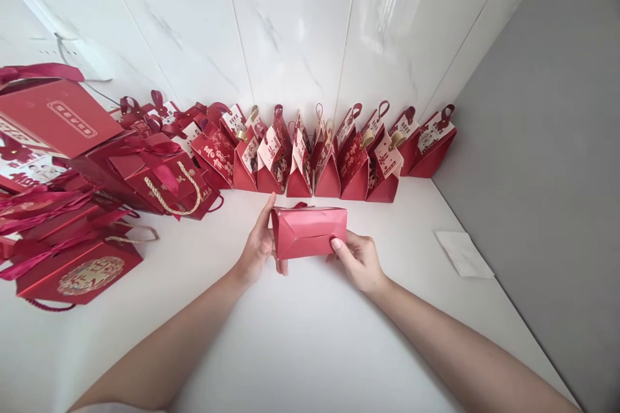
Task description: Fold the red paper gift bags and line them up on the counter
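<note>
A red folded-paper gift box [310, 233] is held up over the white counter, its bottom panel with tucked flaps facing me. My left hand [259, 245] grips its left end, thumb raised along the edge and fingers reaching behind and below. At the lower right corner, my right hand [361, 261] pinches the box, with the thumb on the bottom panel and the other fingers mostly hidden behind. A bit of dark red ribbon [301, 204] shows at the far edge of the box.
Several red triangular gift boxes [327, 174] with ribbon loops stand in a row against the marbled wall [290, 26]. Larger red boxes [80, 264] with ribbons and cord handles are piled at the left. A white folded tissue [464, 254] lies by the grey panel [542, 142] on the right.
</note>
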A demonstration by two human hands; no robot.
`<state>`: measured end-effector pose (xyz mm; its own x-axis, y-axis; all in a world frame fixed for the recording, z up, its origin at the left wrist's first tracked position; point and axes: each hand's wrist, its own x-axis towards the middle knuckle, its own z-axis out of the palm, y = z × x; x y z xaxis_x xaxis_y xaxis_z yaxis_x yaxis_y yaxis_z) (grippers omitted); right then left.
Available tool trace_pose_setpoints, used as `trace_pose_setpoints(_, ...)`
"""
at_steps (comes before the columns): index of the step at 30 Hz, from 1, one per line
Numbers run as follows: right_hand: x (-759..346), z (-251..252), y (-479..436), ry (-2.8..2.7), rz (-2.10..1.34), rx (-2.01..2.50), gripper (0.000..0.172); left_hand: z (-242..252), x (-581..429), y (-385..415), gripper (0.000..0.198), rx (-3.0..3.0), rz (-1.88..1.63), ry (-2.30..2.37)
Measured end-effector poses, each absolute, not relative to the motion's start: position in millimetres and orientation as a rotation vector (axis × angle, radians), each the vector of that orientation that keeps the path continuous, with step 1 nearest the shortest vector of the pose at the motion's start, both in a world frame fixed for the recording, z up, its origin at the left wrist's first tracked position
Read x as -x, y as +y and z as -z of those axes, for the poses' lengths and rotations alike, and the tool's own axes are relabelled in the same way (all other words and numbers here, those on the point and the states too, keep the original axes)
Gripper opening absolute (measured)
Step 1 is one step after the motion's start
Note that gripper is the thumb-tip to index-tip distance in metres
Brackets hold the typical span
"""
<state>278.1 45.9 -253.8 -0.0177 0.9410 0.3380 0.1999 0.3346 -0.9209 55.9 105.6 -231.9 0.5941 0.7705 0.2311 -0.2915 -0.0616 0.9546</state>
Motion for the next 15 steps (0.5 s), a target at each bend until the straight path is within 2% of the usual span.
trace_pose_setpoints(2, -277.4, 256.2, 46.4, -1.449, -0.868, 1.099, 0.04, 232.3, -57.1, 103.1, 0.112, -1.387, -0.913, 0.487)
trace_pose_setpoints(5, -277.7, 258.1, 47.9, -1.447, -0.867, 1.114, 0.041, 232.8, -58.4, 102.2, 0.107, -1.359, -0.909, 0.522)
trace_pose_setpoints(8, -277.9, 256.4, 47.7, -1.508, -0.792, 1.134, 0.036, 231.6, -60.2, 101.6, 0.108, -1.333, -0.923, 0.5)
trace_pose_setpoints(10, -276.7, 254.0, 46.1, -1.55, -0.673, 1.162, 0.028, 229.6, -62.0, 100.0, 0.115, -1.337, -0.923, 0.486)
trace_pose_setpoints(12, -274.0, 251.6, 43.9, -1.552, -0.551, 1.184, 0.021, 227.6, -63.6, 98.1, 0.113, -1.334, -0.918, 0.509)
trace_pose_setpoints(15, -268.6, 249.1, 40.9, -1.518, -0.351, 1.196, 0.051, 227.3, -63.4, 98.0, 0.094, -1.279, -0.923, 0.576)
